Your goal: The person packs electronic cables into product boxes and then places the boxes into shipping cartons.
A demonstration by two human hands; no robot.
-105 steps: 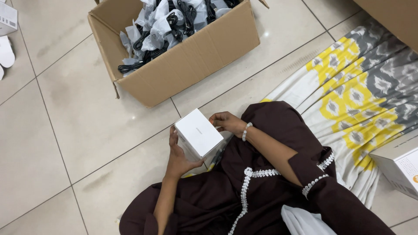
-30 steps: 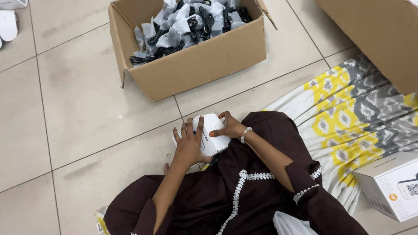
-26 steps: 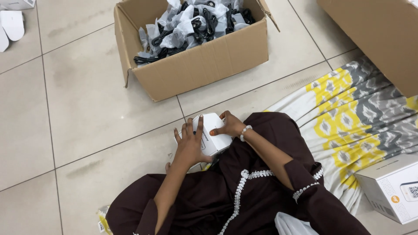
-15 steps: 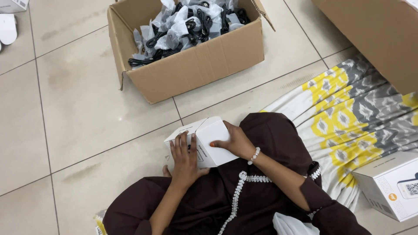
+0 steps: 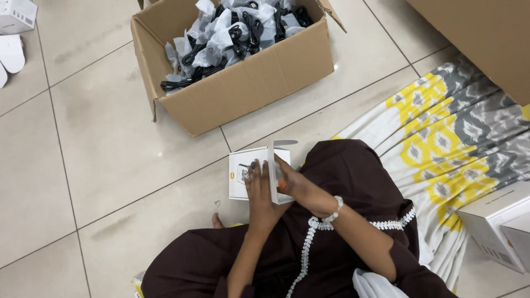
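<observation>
Small white box (image 5: 243,175) sits upright over the lap, held between both hands, top flap (image 5: 284,144) standing open above it. Left hand (image 5: 259,190) is wrapped flat on the near face, fingers spread upward across the panel, gripping the box. Right hand (image 5: 295,185) is pressed against the box's right side with fingers curled at the open end; can't tell if they are inside or just on the edge. To do this step well, my read: keep the left hand as the clamp, low on the panel so it doesn't crush the thin card walls, and let the right do the fine work at the opening. Keep the box upright so nothing tips out, and fold the flap along its crease rather than forcing it. Big brown carton (image 5: 232,66) of bagged black cables (image 5: 232,33) lies on the tile floor (image 5: 99,165) just ahead of the hands, within reach. Patterned yellow-grey cloth (image 5: 441,132) is to the right of the right hand, another white box (image 5: 497,221) further right beyond it.
</observation>
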